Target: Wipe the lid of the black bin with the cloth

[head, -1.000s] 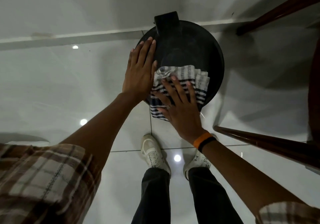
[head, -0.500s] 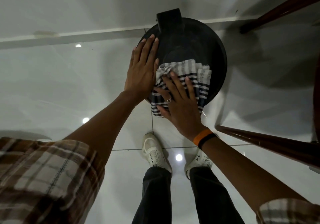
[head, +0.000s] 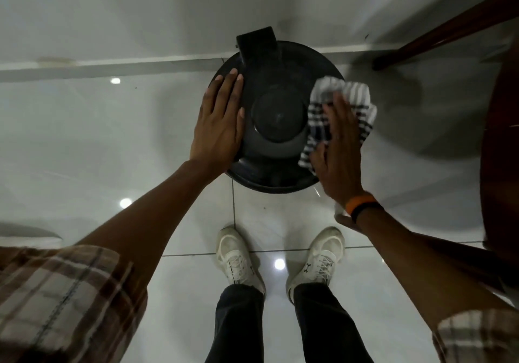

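The round black bin lid [head: 276, 115] faces up at me, with a raised disc in its middle and a black hinge block at its far edge. My left hand [head: 219, 127] lies flat on the lid's left side, fingers together, holding nothing. My right hand [head: 337, 149] presses a striped black-and-white cloth [head: 351, 99] against the lid's right edge. The cloth spills over the rim and sticks out beyond my fingertips. An orange and black band circles my right wrist.
The bin stands on glossy white floor tiles [head: 112, 152] beside a white wall skirting [head: 112, 65]. Dark wooden furniture legs [head: 449, 26] rise at the upper right and a wooden piece [head: 500, 166] fills the right edge. My white shoes [head: 236, 256] stand just below the bin.
My right hand has swept the cloth from the lid's near-middle part over to its right edge, uncovering the central disc. My left hand stays flat on the left side.
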